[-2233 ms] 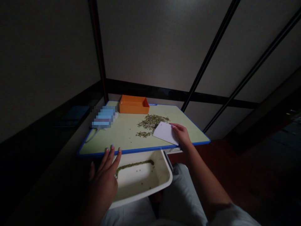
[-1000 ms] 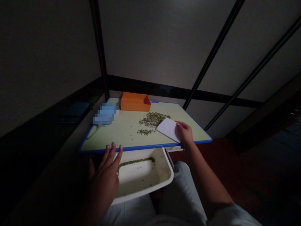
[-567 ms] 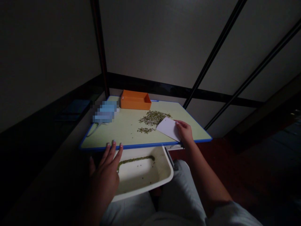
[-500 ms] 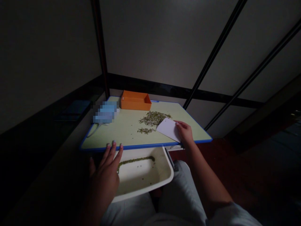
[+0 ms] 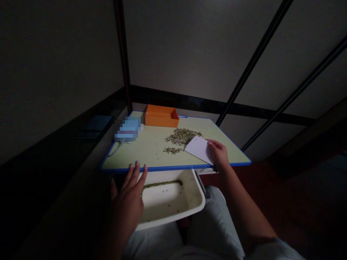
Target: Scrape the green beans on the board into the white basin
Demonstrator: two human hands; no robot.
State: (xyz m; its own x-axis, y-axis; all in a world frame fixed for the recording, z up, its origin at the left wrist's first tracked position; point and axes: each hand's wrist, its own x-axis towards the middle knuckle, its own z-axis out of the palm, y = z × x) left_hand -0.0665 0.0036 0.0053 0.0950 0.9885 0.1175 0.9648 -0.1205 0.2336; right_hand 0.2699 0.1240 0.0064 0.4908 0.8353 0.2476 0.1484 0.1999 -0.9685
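My right hand (image 5: pixel 219 153) is closed on the right edge of a flat white scraper (image 5: pixel 199 148), which lies low over the tabletop. The scraper's left edge meets a spread of small green grains (image 5: pixel 183 137), and a smaller patch lies just left of it. My left hand (image 5: pixel 130 198) is open, fingers spread, with its fingertips at the table's blue front edge. It covers the left side of a white bin (image 5: pixel 173 211) that sits below the edge, over my lap. A line of green grains runs along the bin's far inner side, with a few loose ones on its bottom.
An orange open box (image 5: pixel 161 117) stands at the back of the pale green table (image 5: pixel 141 151). A blurred blue item (image 5: pixel 128 129) with a cord lies at the left. Behind the table rises a panelled wall (image 5: pixel 176 47) with dark strips.
The whole view has shifted slightly, so everything appears a little further right. Both hands, the scraper and the grains keep nearly the same places on the table.
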